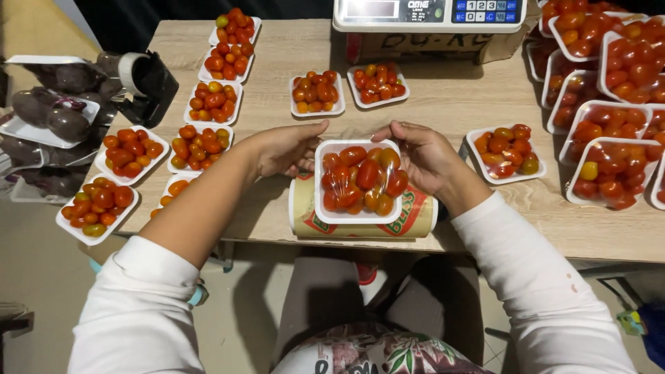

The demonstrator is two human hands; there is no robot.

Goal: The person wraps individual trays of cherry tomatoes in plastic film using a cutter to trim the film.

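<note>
Down at the near edge of the pale wooden table (443,97), both hands met around one white foam tray of red and orange cherry tomatoes (358,181). That tray rested on a wide roll of clear cling film with a printed cardboard sleeve (362,219), which lay crosswise just inside the table's near edge. The left hand (285,148) touched the tray's left rim, fingers curled and pinching the thin film drawn over the fruit. The right hand (422,154) mirrored it on the right rim, fingers bent inward and gripping the film at the far right corner. Glossy wrinkles showed the film lay across the tomatoes.

Just right of the right hand sat another small white tray of mixed tomatoes (505,152). Two more filled trays (348,88) stood side by side further away, near the middle of the table. A column of similar trays (213,104) ran along the left part of the table, from the far edge toward the near left corner. Stacked trays of tomatoes (603,104) crowded the right side. A white electronic scale with a keypad (429,14) stood at the far edge. Off the table to the left lay trays of dark purple vegetables (55,104).
</note>
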